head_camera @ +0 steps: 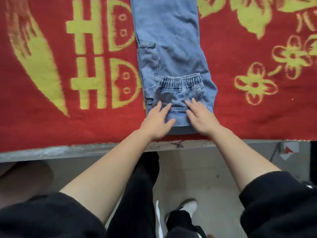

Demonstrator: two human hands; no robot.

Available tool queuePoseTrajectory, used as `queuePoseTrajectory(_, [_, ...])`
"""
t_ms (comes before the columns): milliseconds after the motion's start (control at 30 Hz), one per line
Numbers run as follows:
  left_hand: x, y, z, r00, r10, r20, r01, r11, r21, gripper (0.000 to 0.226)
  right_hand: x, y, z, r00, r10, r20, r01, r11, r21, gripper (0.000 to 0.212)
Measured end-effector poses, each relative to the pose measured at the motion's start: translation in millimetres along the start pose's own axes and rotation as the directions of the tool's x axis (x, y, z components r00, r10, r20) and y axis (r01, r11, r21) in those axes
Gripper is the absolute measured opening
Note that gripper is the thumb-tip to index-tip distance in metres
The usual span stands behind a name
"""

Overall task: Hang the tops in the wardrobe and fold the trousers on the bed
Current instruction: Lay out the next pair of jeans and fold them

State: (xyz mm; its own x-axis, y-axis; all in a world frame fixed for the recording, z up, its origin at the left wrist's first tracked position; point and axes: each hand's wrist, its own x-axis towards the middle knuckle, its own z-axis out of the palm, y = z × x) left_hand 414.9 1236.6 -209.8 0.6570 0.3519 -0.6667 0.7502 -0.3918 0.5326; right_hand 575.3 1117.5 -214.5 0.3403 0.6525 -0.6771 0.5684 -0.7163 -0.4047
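The blue denim trousers (pixel 171 40) lie lengthwise on the bed's red blanket (pixel 248 117), running away from the person. Their near end is doubled over, so the elastic waistband (pixel 181 80) faces up. Both grips press on that doubled part by the bed's near edge. The left grip (pixel 157 121) lies flat on its left side, fingers straight and spread. The right grip (pixel 201 117) lies flat and wide on its right side. Neither clasps the cloth.
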Motion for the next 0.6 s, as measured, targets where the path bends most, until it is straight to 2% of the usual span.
queuePoseTrajectory(67, [4, -5, 6, 0.997, 0.003, 0.074, -0.016, 0.983, 0.182, 0.087, 5, 5, 7, 1.0, 0.001, 0.008, 0.0, 0.996, -0.09, 0.053])
queuePoseTrajectory(133, [5, -7, 12, 0.994, 0.008, 0.112, -0.042, 0.951, 0.307, 0.109, 5, 5, 8, 0.999, -0.004, -0.042, -0.001, 0.995, -0.1, 0.055])
queuePoseTrajectory(233, [0, -10, 23, 0.997, 0.045, 0.067, -0.075, 0.818, 0.571, 0.126, -6, 7, 12, 0.997, -0.065, -0.029, 0.06, 0.988, -0.144, 0.078])
queuePoseTrajectory(300, [1, -11, 27, 0.997, 0.074, 0.024, -0.071, 0.727, 0.683, 0.118, -13, 14, 14, 0.992, -0.124, 0.027, 0.126, 0.941, -0.314, 0.103])
queuePoseTrajectory(400, [4, -9, 30, 0.995, 0.099, 0.016, -0.08, 0.687, 0.723, 0.098, -15, 30, 12, 0.987, -0.147, 0.059, 0.153, 0.786, -0.599, 0.127])
queuePoseTrajectory(467, [4, -5, 34, 0.995, 0.1, 0.0, -0.07, 0.697, 0.714, 0.09, -11, 34, 11, 0.987, -0.152, 0.044, 0.142, 0.737, -0.661, 0.121])
queuePoseTrajectory(600, [1, 9, 31, 0.998, 0.06, -0.033, -0.024, 0.761, 0.649, 0.071, -6, 21, 8, 0.978, -0.206, 0.038, 0.172, 0.685, -0.708, 0.092])
